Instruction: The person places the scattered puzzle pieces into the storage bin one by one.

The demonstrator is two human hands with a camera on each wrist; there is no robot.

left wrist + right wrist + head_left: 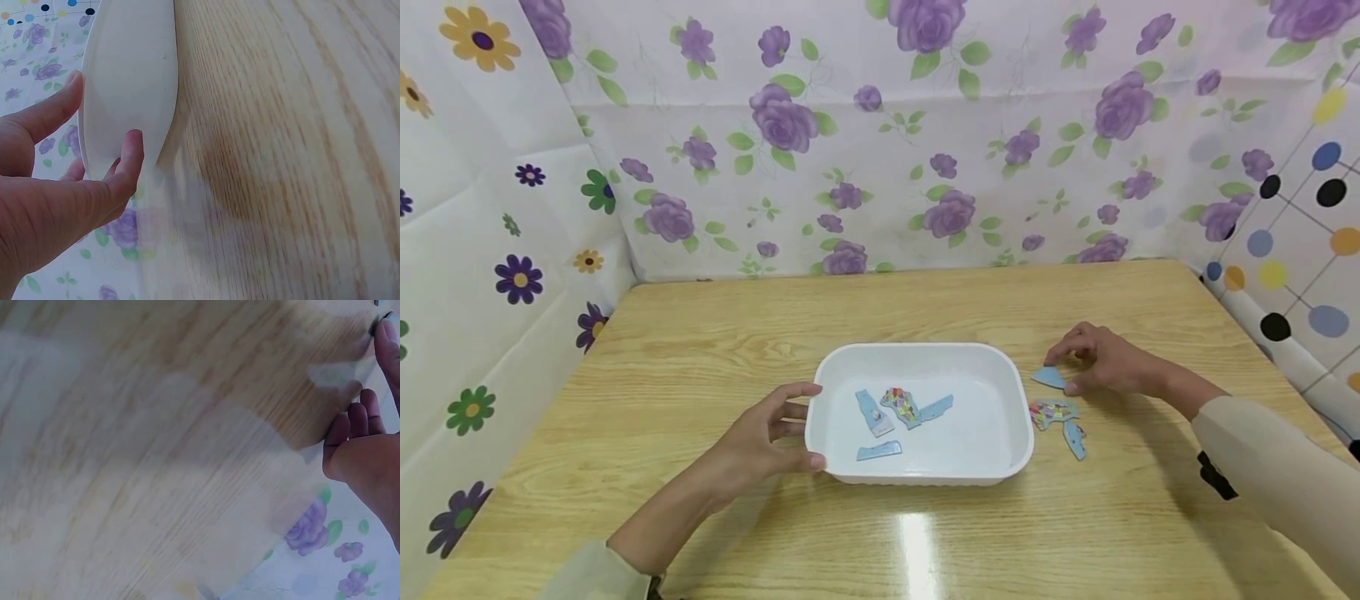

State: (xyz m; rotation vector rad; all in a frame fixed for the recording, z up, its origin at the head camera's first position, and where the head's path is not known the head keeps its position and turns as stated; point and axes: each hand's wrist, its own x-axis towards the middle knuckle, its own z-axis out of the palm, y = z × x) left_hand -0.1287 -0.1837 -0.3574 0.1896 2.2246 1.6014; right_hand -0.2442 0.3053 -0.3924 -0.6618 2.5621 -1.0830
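A white plastic tray point(917, 481) holds several flat puzzle pieces: a blue strip point(880, 451), a blue-and-white piece point(872, 412), and a multicoloured piece point(901, 406) beside a narrow blue one point(937, 407). My left hand point(767, 442) spreads around the tray's left end, thumb by the near corner and fingertips at the rim; the left wrist view shows the fingers against the outer wall point(134, 56). To the right of the tray, my right hand point(1105, 360) pinches a blue puzzle piece point(1048, 377) between thumb and fingers. In the right wrist view, that hand point(369, 444) is partly cut off.
A multicoloured piece point(1054, 412) and a blue one point(1074, 439) lie on the wooden table point(722, 350) just right of the tray. Flower-patterned sheeting point(865, 167) rises behind the table and at its left, and a dotted sheet point(1292, 250) stands at the right.
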